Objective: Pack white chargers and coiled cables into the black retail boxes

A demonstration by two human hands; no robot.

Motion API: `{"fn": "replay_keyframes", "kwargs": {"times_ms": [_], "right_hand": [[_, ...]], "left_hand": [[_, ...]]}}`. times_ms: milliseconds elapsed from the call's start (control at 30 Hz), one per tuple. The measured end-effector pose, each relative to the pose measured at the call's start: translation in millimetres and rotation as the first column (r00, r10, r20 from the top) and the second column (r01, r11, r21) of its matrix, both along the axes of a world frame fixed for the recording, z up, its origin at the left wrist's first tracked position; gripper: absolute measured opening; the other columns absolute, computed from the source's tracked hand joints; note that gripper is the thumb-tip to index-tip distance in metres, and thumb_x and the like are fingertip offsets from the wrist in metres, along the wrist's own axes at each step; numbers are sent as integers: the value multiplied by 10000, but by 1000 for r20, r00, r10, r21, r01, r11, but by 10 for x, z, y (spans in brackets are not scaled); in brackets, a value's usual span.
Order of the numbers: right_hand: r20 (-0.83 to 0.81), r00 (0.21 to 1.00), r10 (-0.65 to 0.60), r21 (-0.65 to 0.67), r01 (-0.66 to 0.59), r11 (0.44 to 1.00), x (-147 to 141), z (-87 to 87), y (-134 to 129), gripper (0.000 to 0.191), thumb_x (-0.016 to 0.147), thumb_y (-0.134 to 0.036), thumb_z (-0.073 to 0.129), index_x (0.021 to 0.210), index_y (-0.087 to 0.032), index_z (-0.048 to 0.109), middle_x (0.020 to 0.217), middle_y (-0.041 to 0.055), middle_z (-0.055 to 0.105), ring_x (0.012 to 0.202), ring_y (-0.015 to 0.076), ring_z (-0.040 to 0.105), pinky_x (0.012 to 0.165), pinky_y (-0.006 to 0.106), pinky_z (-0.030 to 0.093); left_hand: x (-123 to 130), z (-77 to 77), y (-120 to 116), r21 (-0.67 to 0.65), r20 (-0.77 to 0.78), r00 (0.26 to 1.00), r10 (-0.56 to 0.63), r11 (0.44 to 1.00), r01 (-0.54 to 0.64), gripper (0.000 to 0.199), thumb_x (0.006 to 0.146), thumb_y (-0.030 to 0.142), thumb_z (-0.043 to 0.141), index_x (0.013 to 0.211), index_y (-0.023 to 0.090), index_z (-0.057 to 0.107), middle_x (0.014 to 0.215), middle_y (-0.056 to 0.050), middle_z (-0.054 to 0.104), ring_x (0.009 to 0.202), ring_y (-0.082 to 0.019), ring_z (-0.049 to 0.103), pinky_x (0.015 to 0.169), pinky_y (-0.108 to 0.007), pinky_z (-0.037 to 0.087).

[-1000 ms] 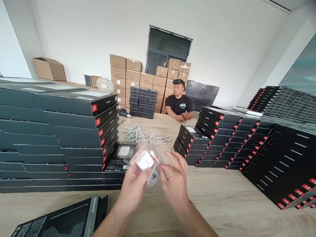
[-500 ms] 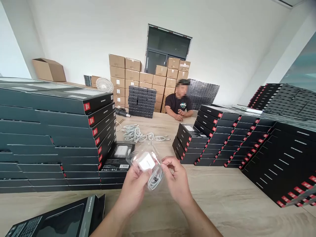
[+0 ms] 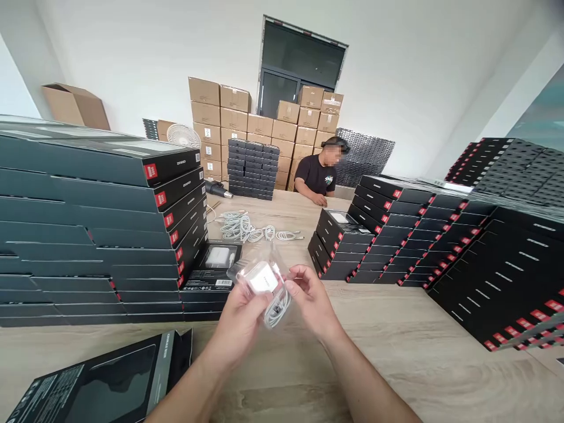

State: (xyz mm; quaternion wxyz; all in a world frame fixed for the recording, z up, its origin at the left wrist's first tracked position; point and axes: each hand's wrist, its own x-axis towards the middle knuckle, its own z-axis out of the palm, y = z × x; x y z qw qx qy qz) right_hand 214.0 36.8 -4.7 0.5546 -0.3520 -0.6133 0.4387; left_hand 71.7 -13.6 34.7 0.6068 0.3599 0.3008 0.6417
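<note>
Clear plastic package (image 3: 269, 254) held in both hands above the table

The package is up off the wood-patterned table (image 3: 286, 367), in front of the camera wearer and between two masses of stacked boxes. Inside it are a white block (image 3: 263, 278) with small dark lettering and a coiled pale cable (image 3: 277, 311), which lies at the block's lower right.

The left hand (image 3: 241, 314) is clamped on the package from the lower left, its thumb pressed over the front near the block's bottom edge. The right hand (image 3: 312, 298) has thumb and forefinger brought together on the package's right edge, beside the cable; whether the pinch takes in the cable too, I cannot tell.

Beyond the package, loose pale cables (image 3: 240, 226) lie in a tangled heap on the table. Just left of the package, a black box (image 3: 215, 267) shows a white item through its top. Further left rises a tall stack of dark boxes (image 3: 106, 220) with red labels; more red-marked black boxes (image 3: 388, 235) are piled on the right. At the lower left, near the left forearm, lies a black carton (image 3: 117, 376) with a large window. Across the table sits a person (image 3: 315, 174) in a dark T-shirt, before brown cardboard boxes (image 3: 259, 124).
</note>
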Motion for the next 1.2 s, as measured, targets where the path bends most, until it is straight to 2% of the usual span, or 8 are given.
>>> {"fn": "replay_keyframes", "kwargs": {"times_ms": [233,400,600,767,833,933,1067,1200], "right_hand": [[165,983,-76,158,50,986,25,45,-41,197,966,-359,517,1025,-200,616,977,51,678,864,180,647,779,298,518],[318,923,-219,287,126,950,26,59,-61,202,983,-306,467,1068,-199,616,1046,84,651,952,202,633,843,328,511],[311,905,-292,293,201,935,-109,8,-80,215,1000,-266,394,1098,-196,572,1064,90,625,994,203,619,895,338,498],[280,947,-155,207,98,973,-98,-13,-65,278,1025,-332,364,1123,-189,581,1066,82,653,989,196,618,897,331,483],[230,973,10,118,-38,992,-19,30,-43,291,1013,-390,415,1104,-193,608,1046,66,674,969,192,626,893,328,483],[73,970,230,-39,-228,973,138,112,14,335,940,-478,555,1118,-208,643,1003,38,684,909,179,637,826,308,498],[-177,959,223,-152,-251,956,281,173,78,468,852,-538,649,1196,-221,639,926,19,641,766,150,614,641,263,485],[-243,948,208,-162,-250,955,332,207,107,445,834,-484,682,1204,-239,648,904,1,621,764,135,602,628,238,479]], "left_hand": [[70,16,10,-33,77,996,51,998,-49,417,673,215,771,1075,185,665,1040,-66,759,968,-257,706,834,-352,530],[81,0,6,-19,71,996,49,999,-48,456,685,226,773,1123,182,657,1086,-80,753,993,-263,702,855,-360,524],[130,43,-26,-7,30,999,27,1000,-27,502,709,241,774,1194,204,648,1118,-62,747,1052,-253,678,864,-324,513],[49,84,10,-29,2,1000,4,1000,-4,480,669,220,797,1132,172,681,1084,-75,753,1071,-277,671,909,-357,511],[-41,101,29,-48,-27,1000,-16,999,14,410,667,206,788,1065,167,700,1020,-67,763,1014,-268,690,880,-351,522],[-151,136,34,-107,-93,993,-80,992,70,361,661,200,768,1016,166,713,923,-62,773,910,-270,716,795,-352,546],[-122,177,2,-153,-153,971,-182,975,159,490,662,216,778,1143,172,699,1029,-97,775,966,-301,718,837,-387,552],[-16,138,-17,-226,-151,969,-196,961,159,687,605,217,821,1269,216,643,1073,-95,774,984,-320,720,872,-420,550]]}}
